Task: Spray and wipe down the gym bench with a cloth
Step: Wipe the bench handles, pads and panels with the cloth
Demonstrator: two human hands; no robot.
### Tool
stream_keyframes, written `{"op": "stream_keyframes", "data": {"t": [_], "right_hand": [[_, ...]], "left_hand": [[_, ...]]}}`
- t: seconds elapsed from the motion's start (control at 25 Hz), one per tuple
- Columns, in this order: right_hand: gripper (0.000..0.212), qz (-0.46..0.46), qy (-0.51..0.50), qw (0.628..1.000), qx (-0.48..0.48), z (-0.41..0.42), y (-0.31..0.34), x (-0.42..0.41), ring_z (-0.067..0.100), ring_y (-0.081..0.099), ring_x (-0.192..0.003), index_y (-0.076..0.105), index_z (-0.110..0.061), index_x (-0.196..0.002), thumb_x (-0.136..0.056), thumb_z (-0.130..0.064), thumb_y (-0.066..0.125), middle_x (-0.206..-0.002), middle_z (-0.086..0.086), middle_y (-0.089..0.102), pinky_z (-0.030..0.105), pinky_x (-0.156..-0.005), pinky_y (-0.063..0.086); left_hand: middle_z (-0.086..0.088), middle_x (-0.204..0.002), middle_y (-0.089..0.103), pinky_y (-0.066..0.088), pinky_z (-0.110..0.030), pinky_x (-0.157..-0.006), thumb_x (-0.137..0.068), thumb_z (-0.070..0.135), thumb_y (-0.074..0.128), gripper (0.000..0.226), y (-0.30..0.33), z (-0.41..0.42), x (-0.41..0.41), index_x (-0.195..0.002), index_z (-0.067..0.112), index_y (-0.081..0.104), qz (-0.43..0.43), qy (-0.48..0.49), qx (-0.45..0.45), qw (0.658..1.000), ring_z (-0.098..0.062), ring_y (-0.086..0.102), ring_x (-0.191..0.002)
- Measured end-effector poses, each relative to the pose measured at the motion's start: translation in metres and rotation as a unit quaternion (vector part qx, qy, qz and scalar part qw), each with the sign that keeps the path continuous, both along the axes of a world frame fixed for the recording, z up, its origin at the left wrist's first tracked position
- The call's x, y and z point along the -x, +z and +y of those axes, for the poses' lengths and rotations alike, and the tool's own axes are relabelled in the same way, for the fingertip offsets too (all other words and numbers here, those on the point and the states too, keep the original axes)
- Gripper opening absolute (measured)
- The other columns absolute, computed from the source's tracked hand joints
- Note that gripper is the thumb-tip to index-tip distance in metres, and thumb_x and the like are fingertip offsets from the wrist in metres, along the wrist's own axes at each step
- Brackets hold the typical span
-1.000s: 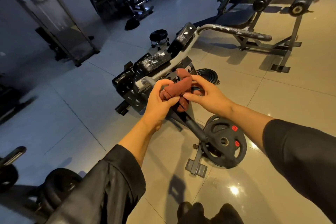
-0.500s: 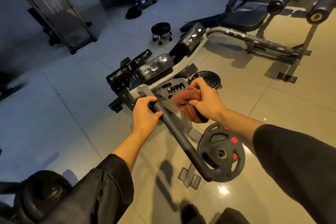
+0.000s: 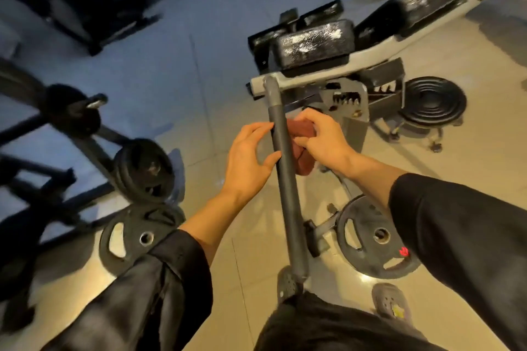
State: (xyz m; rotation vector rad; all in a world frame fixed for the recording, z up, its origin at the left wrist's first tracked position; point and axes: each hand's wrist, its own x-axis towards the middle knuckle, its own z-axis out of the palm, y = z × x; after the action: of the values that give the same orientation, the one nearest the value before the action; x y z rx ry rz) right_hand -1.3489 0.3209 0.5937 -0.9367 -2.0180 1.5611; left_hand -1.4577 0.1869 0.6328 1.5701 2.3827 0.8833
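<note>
The gym bench has a black pad [image 3: 312, 43] flecked with white spray and a long dark handle bar [image 3: 285, 174] running from its frame toward me. My right hand [image 3: 322, 141] holds a bunched reddish-brown cloth [image 3: 302, 148] against the right side of the bar. My left hand [image 3: 251, 157] is on the bar's left side, fingers spread, fingertips and thumb touching the bar without closing round it. A second sprayed pad [image 3: 422, 0] lies further back right. No spray bottle shows.
Weight plates lie on the tiled floor: one at right [image 3: 376, 239], one at left [image 3: 134, 236], a stack on a rack [image 3: 145, 171]. A small round wheeled stool [image 3: 433, 102] stands right of the bench. My shoes [image 3: 392, 303] are beside the bar's near end.
My left hand has let go of the bar and opened beside it. The right hand has brought the cloth onto the bar. The view has tilted down and shifted left.
</note>
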Motion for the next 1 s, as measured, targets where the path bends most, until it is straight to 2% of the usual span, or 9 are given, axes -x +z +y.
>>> {"op": "stream_keyframes", "data": {"t": [0.08,0.2,0.36,0.44,0.56,0.68,0.84,0.92,1.0], "right_hand": [[0.024,-0.007,0.074,0.997,0.003,0.007,-0.004,-0.018,0.016,0.059,-0.082,0.062,-0.003,-0.092,-0.073,0.012,0.061,-0.087,0.013,0.063,0.036,-0.077,0.049],[0.026,0.014,0.079,0.997,0.009,0.014,0.002,-0.03,0.01,0.057,-0.083,0.062,-0.008,-0.101,-0.08,0.007,0.06,-0.091,0.002,0.061,0.014,-0.068,0.044],[0.031,0.005,0.166,0.981,0.099,-0.002,-0.002,-0.046,0.021,0.06,-0.081,0.055,-0.016,-0.094,-0.081,0.013,0.055,-0.088,0.007,0.058,0.026,-0.058,0.049],[0.034,-0.033,0.21,0.974,0.078,-0.012,-0.008,-0.063,0.025,0.062,-0.083,0.058,-0.015,-0.093,-0.079,0.015,0.055,-0.091,0.013,0.061,0.032,-0.061,0.053],[0.027,-0.008,0.169,0.981,0.09,-0.029,-0.012,-0.078,0.022,0.059,-0.081,0.059,-0.004,-0.1,-0.082,0.015,0.055,-0.095,0.02,0.059,0.021,-0.059,0.052],[0.029,-0.008,0.176,0.98,0.095,-0.057,-0.021,-0.091,0.029,0.061,-0.093,0.059,-0.013,-0.099,-0.081,0.01,0.062,-0.105,0.013,0.057,0.036,-0.066,0.06],[0.033,-0.018,0.193,0.979,0.064,-0.094,-0.033,-0.12,0.028,0.058,-0.092,0.057,-0.022,-0.09,-0.078,0.008,0.065,-0.1,0.007,0.057,0.027,-0.062,0.051],[0.031,-0.03,0.19,0.981,0.035,-0.112,-0.03,-0.133,0.029,0.058,-0.093,0.058,-0.021,-0.091,-0.077,0.006,0.066,-0.1,0.007,0.058,0.034,-0.071,0.054],[0.03,-0.038,0.193,0.978,0.067,-0.111,-0.023,-0.142,0.027,0.058,-0.092,0.06,-0.019,-0.091,-0.077,0.007,0.065,-0.098,0.009,0.06,0.04,-0.076,0.054]], "left_hand": [[-0.009,-0.128,0.056,0.026,-0.007,-0.099,-0.083,0.011,0.073,0.05,-0.001,-0.007,-0.026,-0.13,0.008,0.056,-0.001,0.061,0.01,0.998,-0.018,0.05,-0.119],[-0.007,-0.129,0.055,0.023,-0.003,-0.097,-0.083,0.008,0.072,0.052,-0.003,-0.021,-0.059,-0.131,0.009,0.055,0.003,0.128,0.038,0.991,-0.018,0.049,-0.119],[0.003,-0.129,0.051,0.021,0.004,-0.093,-0.082,0.006,0.073,0.058,-0.002,-0.043,-0.095,-0.135,0.015,0.052,-0.022,0.191,0.084,0.978,-0.001,0.042,-0.113],[0.009,-0.124,0.048,0.025,-0.001,-0.091,-0.082,0.005,0.073,0.06,-0.004,-0.051,-0.108,-0.137,0.018,0.05,-0.034,0.204,0.102,0.973,-0.002,0.044,-0.11],[0.009,-0.123,0.048,0.029,-0.003,-0.087,-0.082,0.004,0.072,0.063,-0.008,-0.062,-0.12,-0.138,0.02,0.049,-0.046,0.209,0.112,0.97,-0.003,0.047,-0.106],[0.006,-0.124,0.05,0.033,-0.002,-0.084,-0.082,0.002,0.072,0.063,-0.016,-0.083,-0.134,-0.137,0.02,0.049,-0.063,0.211,0.099,0.97,-0.005,0.05,-0.105],[0.007,-0.119,0.049,0.032,0.007,-0.078,-0.079,-0.002,0.073,0.063,-0.029,-0.112,-0.152,-0.135,0.018,0.052,-0.072,0.2,0.079,0.974,-0.008,0.053,-0.101],[0.001,-0.121,0.053,0.03,0.008,-0.079,-0.077,-0.005,0.073,0.063,-0.031,-0.13,-0.165,-0.134,0.015,0.053,-0.076,0.187,0.082,0.976,-0.012,0.054,-0.103],[-0.002,-0.126,0.054,0.031,0.005,-0.083,-0.078,-0.003,0.073,0.061,-0.031,-0.133,-0.171,-0.134,0.015,0.054,-0.097,0.185,0.096,0.973,-0.012,0.053,-0.107]]}}
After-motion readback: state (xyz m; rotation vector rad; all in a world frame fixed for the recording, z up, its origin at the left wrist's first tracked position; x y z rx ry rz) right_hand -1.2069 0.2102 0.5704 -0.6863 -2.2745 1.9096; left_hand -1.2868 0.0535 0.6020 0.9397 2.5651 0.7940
